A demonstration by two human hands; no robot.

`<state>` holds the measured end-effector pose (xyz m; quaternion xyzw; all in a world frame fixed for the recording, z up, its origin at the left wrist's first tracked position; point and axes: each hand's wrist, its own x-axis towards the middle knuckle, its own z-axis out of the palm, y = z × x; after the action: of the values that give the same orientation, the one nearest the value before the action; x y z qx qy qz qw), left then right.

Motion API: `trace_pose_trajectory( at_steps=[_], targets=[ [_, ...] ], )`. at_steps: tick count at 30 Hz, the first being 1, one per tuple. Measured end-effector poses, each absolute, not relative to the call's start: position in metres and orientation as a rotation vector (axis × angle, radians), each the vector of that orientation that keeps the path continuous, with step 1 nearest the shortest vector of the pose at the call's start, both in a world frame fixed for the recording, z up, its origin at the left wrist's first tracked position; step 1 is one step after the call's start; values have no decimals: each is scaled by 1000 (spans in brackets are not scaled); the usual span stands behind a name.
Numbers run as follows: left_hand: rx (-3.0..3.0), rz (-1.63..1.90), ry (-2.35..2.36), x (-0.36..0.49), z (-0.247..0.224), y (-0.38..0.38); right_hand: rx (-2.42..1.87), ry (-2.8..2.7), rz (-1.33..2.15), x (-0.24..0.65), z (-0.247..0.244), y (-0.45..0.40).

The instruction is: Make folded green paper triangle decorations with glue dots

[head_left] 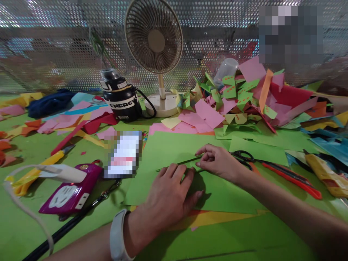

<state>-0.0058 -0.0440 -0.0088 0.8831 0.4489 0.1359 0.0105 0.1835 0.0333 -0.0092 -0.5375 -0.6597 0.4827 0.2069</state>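
Note:
A stack of green paper lies in front of me. My left hand rests on it palm down, fingers stretched out and the thumb apart. Just beyond its fingertips, my right hand is closed in a pinch on a bit of the green paper, lifted slightly there. A thin dark line runs left from the right fingers; I cannot tell whether it is a blade or a paper edge. Black-handled scissors lie by the right wrist, partly hidden by it. Yellow paper sticks out under the green sheets.
At the left lie a phone, a purple power bank with a cable and a yellow cutter. A black bottle and a fan stand behind. Paper scraps pile up at the back right. A red-handled tool lies at the right.

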Motion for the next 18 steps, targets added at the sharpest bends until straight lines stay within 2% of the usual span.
trace_pose_trajectory(
  at_steps=[18],
  targets=[
    [2768,400,1388,-6,-9,-43,-1519,-1884,1261,183,-11,32]
  ],
)
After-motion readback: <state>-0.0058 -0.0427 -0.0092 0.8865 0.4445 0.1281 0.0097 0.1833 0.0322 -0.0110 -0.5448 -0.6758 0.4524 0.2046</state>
